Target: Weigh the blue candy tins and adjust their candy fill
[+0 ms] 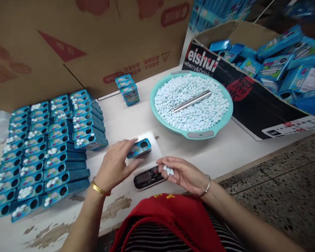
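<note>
Listing what lies on the pale surface [136,115], as seen by someone standing in the room:

- One small blue rectangular box [138,149], printed label, dark round opening at one end — on the white platform of a flat device [156,148], apparently a scale, with a dark panel. Light and fairly stiff, by the look of it; best taken by its two long sides, clear of the opening, kept level lest contents spill.
- Left hand [115,162]: at that box, fingers by its far edge, thumb spread wide near the closer one; whether it grips, cannot tell.
- Right hand [182,172]: fingers curled narrow round a few small white pellets [168,170], near the dark panel. Pellets probably light, hard, smooth and apt to roll; a cupped palm or gentle pinch suits them.
- Round teal bowl [224,122], heaped with like pellets; on them, a shiny metal trough [191,101] — rigid, likely slippery, best held by its long edges.
- Blue boxes in packed rows [56,161], left side, many with white pellets on top.
- Black printed carton [252,112] of blue packs, right side.
</note>
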Action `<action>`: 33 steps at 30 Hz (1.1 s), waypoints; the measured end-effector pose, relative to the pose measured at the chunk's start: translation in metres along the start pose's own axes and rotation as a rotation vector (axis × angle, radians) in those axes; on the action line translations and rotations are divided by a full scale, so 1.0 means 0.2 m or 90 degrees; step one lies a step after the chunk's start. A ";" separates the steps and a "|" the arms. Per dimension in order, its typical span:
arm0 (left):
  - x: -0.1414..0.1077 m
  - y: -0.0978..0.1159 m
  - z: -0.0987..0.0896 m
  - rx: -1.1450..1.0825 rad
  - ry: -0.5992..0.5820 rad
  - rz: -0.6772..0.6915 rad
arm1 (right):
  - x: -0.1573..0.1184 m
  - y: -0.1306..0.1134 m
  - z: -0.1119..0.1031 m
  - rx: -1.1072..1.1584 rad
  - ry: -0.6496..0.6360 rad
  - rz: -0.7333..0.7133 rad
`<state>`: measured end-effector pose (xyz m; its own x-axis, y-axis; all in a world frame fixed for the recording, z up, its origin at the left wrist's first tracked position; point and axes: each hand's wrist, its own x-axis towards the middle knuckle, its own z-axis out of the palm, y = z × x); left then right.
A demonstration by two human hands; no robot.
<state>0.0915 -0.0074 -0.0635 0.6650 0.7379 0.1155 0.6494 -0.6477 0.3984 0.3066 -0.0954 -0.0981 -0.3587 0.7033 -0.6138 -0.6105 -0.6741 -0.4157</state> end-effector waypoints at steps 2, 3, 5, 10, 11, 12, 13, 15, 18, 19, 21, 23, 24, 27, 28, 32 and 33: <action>0.06 -0.09 -0.01 0.011 -0.010 -0.006 | 0.00 0.01 -0.04 0.001 0.030 -0.009; 0.10 -0.13 -0.01 0.024 0.008 -0.010 | 0.00 0.02 -0.06 -0.004 0.040 -0.017; 0.24 -0.23 -0.02 0.066 0.070 -0.020 | 0.01 0.02 -0.07 -0.013 0.052 -0.031; 0.67 -0.50 0.02 0.141 0.090 -0.059 | 0.04 0.03 -0.05 0.001 0.073 -0.048; 0.75 -0.54 0.05 0.149 0.087 -0.063 | 0.04 0.03 -0.05 0.004 0.079 -0.050; 0.81 -0.57 0.07 0.157 0.087 -0.067 | 0.04 0.04 -0.05 0.006 0.084 -0.049; 0.86 -0.59 0.09 0.166 0.093 -0.074 | 0.04 0.04 -0.06 0.007 0.089 -0.047; 0.90 -0.59 0.11 0.189 0.112 -0.098 | 0.04 0.05 -0.07 0.005 0.099 -0.045; 0.80 -0.53 0.08 0.216 0.164 -0.119 | 0.02 0.07 -0.10 -0.004 0.105 -0.052; 0.73 -0.50 0.05 0.216 0.184 -0.110 | 0.02 0.08 -0.11 -0.003 0.106 -0.051; 0.53 -0.45 -0.02 0.216 0.215 -0.089 | 0.01 0.08 -0.13 0.010 0.108 -0.034; 0.29 -0.42 -0.10 0.246 0.224 -0.114 | 0.01 0.09 -0.14 0.037 0.109 -0.011; 0.17 -0.41 -0.13 0.278 0.221 -0.142 | 0.01 0.09 -0.13 0.052 0.108 -0.003; -0.11 -0.43 -0.18 0.370 0.181 -0.225 | 0.01 0.11 -0.10 0.073 0.095 0.006; -0.17 -0.44 -0.18 0.388 0.161 -0.238 | 0.01 0.11 -0.09 0.072 0.088 0.009; -0.24 -0.50 -0.14 0.413 0.106 -0.230 | 0.00 0.14 -0.03 0.043 0.039 0.013; -0.23 -0.50 -0.14 0.412 0.100 -0.218 | -0.01 0.15 -0.02 0.034 0.029 0.009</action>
<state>-0.0150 0.0287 -0.0839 0.3573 0.9053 0.2297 0.9303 -0.3230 -0.1739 0.2918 -0.1172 -0.1119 -0.3358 0.6816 -0.6501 -0.6425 -0.6705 -0.3711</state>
